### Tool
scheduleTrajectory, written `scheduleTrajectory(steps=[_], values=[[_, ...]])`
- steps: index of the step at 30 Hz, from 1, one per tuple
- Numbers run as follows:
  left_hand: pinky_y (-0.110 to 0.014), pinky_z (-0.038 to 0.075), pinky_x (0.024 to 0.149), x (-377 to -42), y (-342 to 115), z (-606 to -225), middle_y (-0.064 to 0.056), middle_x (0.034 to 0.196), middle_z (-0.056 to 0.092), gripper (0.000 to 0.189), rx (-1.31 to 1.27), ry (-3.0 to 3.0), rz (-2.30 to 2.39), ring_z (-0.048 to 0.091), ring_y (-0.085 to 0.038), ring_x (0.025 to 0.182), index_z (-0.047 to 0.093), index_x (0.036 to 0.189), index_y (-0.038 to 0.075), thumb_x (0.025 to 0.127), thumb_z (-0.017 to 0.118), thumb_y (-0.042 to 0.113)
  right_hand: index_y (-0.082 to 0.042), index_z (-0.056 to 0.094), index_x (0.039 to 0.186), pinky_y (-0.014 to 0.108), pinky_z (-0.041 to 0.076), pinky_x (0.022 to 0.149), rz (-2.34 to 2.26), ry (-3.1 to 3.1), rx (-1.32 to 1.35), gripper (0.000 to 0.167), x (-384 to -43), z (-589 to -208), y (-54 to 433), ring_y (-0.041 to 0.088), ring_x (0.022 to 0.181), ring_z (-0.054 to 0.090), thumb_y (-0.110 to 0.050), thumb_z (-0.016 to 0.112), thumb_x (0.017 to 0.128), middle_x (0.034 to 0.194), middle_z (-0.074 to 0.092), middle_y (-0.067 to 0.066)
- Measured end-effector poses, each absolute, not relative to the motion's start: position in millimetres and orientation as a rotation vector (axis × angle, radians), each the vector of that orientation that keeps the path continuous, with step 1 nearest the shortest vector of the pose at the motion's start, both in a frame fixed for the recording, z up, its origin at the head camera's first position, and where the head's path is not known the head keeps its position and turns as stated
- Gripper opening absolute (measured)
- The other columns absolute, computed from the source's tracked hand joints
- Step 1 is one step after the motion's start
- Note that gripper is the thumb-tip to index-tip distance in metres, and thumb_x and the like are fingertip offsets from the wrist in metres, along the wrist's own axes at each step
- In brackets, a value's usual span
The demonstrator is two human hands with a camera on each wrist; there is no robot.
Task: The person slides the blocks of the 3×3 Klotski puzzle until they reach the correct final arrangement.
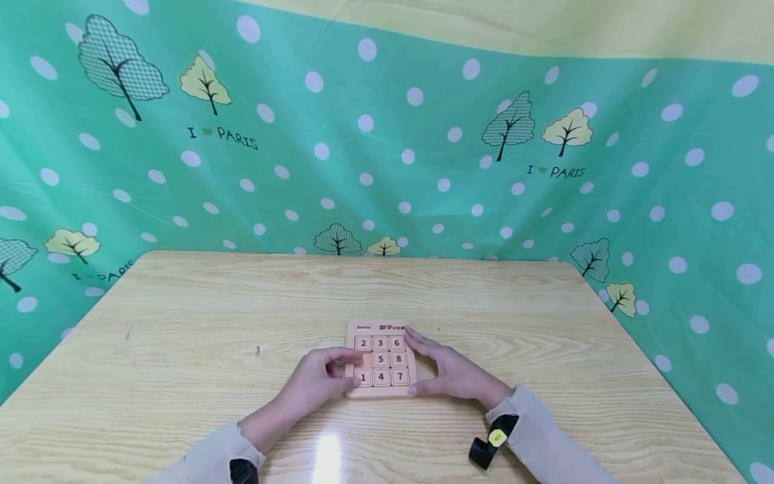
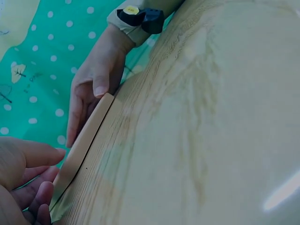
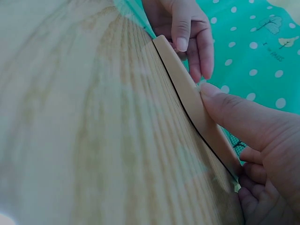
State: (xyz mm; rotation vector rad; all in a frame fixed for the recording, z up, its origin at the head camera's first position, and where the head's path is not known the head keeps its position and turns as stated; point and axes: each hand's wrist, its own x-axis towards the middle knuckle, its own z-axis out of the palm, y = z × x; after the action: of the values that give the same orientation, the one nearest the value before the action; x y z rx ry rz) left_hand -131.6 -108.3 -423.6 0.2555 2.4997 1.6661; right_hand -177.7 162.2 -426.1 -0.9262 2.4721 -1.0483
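Note:
A pale peach number sliding puzzle (image 1: 383,392) lies on the wooden table, its tiles in three rows: 2, 3, 6; a vacant left slot with 5 and 8; then 1, 4, 7. My left hand (image 1: 323,376) is at its left side, with the thumb at the 1 tile (image 1: 363,378) and the index finger reaching over the vacant slot. Thumb at the lower right corner and fingers at the upper right, my right hand (image 1: 447,370) grips the puzzle's right side. In the right wrist view the near edge (image 3: 197,101) of the puzzle shows, but its number face is hidden.
The wooden table (image 1: 211,323) extends around the puzzle on all sides. Behind it hangs a green dotted cloth (image 1: 411,175) with printed trees. Black straps sit at both sleeves, and a loose strap end (image 1: 482,454) hangs by the right one.

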Motion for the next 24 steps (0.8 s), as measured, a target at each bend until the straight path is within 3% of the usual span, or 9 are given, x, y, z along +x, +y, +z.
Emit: scheduleTrajectory(steps=[10,24], values=[[-0.019,0.042,0.053,-129.0,-106.7,-423.0,-0.004,0.098,0.07,0.037,0.347,2.548,1.635,0.048,-0.01,0.064,0.068,0.107,0.007,0.071,0.075,0.001,-0.01,0.025,0.148,0.047,0.014,0.113,-1.045,2.475,-0.919,0.095,-177.6,-426.1,161.7,0.026,0.143,0.011,-0.045,0.074,0.075,0.157,0.01,0.001],[-0.021,0.043,0.055,-134.6,-107.1,-424.3,0.001,0.094,0.071,0.033,0.338,2.654,1.558,0.051,-0.011,0.065,0.07,0.103,0.011,0.071,0.077,0.005,-0.01,0.026,0.148,0.048,0.014,0.113,-1.042,2.482,-0.922,0.094,-177.4,-429.1,162.2,0.026,0.143,0.012,-0.046,0.074,0.076,0.157,0.01,-0.001]])
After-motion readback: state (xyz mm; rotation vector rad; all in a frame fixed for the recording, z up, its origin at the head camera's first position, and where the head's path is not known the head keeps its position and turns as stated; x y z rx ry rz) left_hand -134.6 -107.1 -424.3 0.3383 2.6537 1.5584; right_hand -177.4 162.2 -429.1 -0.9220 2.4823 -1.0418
